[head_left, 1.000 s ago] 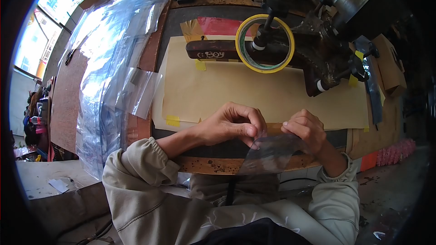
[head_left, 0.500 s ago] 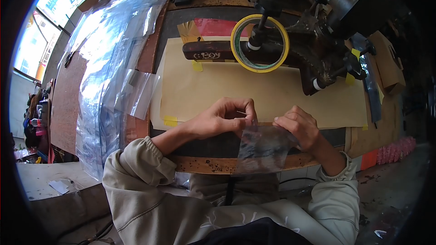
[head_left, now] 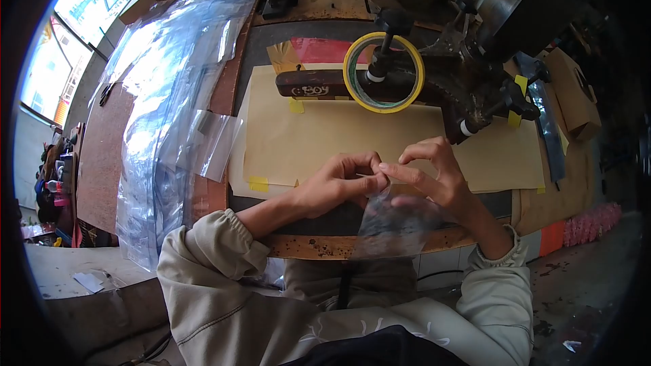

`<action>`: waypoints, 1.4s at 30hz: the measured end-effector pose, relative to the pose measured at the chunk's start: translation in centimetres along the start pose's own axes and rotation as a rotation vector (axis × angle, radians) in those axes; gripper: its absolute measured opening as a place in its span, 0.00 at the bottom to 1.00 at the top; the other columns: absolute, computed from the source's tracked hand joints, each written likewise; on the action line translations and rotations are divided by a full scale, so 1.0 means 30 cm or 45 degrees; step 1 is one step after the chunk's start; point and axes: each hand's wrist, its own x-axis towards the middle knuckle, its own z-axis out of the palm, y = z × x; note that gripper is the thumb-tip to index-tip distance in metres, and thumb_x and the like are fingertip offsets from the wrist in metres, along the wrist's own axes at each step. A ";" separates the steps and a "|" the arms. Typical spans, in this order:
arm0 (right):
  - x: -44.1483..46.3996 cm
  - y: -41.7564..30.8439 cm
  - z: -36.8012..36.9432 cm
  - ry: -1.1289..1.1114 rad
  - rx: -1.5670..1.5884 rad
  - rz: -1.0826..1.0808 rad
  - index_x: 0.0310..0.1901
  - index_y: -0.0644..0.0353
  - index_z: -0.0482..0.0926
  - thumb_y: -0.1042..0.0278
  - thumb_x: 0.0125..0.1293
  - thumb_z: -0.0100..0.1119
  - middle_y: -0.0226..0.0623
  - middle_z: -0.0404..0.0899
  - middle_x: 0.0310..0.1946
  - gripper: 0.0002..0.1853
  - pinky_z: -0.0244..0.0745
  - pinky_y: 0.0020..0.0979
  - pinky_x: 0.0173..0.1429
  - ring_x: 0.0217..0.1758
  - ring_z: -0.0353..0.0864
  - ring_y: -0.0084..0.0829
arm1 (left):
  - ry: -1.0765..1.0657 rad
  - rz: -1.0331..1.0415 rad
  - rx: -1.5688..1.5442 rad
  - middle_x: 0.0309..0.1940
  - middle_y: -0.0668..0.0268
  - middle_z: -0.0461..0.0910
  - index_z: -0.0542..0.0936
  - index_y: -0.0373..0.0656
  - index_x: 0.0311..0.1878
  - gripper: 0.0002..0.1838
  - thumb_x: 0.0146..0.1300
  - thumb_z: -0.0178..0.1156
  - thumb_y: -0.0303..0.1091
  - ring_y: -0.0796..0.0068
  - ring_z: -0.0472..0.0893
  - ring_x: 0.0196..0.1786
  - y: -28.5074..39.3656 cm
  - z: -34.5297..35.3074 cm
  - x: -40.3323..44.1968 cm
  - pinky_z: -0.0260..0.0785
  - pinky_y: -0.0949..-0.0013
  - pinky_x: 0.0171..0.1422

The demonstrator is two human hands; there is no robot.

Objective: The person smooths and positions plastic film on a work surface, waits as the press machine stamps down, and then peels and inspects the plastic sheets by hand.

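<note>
A clear plastic bag (head_left: 392,230) hangs over the table's front edge, its upper corner pinched between the thumb and fingers of my left hand (head_left: 339,179). My right hand (head_left: 437,179) is just to the right, its index fingertip touching at the left fingertips and its other fingers curved apart; part of it shows through the bag. Behind both hands lies a tan paper sheet (head_left: 305,135) with yellow tape pieces. Above the sheet, a roll of yellow tape (head_left: 418,88) hangs around a black knob of the dark clamp arm (head_left: 325,86).
Many clear plastic bags (head_left: 169,95) lie in a long pile on the left. A metal cylinder (head_left: 512,0) stands at the back right, beside a cardboard box (head_left: 569,91). Pink material (head_left: 591,226) is at the far right. The wooden table edge (head_left: 312,247) runs in front.
My right hand has come off the bag's upper right edge and moved up and left to my left fingertips, opening its fingers. The bag now hangs from the left hand's pinch. The view has shifted slightly.
</note>
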 end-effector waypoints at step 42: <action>-0.177 -0.502 0.060 0.520 -0.352 0.326 0.43 0.63 0.81 0.78 0.50 0.63 0.34 0.84 0.37 0.15 0.72 0.31 0.45 0.40 0.82 0.30 | 0.930 0.936 0.903 0.60 0.50 0.73 0.57 0.34 0.71 0.35 0.66 0.61 0.34 0.57 0.69 0.69 0.008 0.157 -0.065 0.59 0.56 0.72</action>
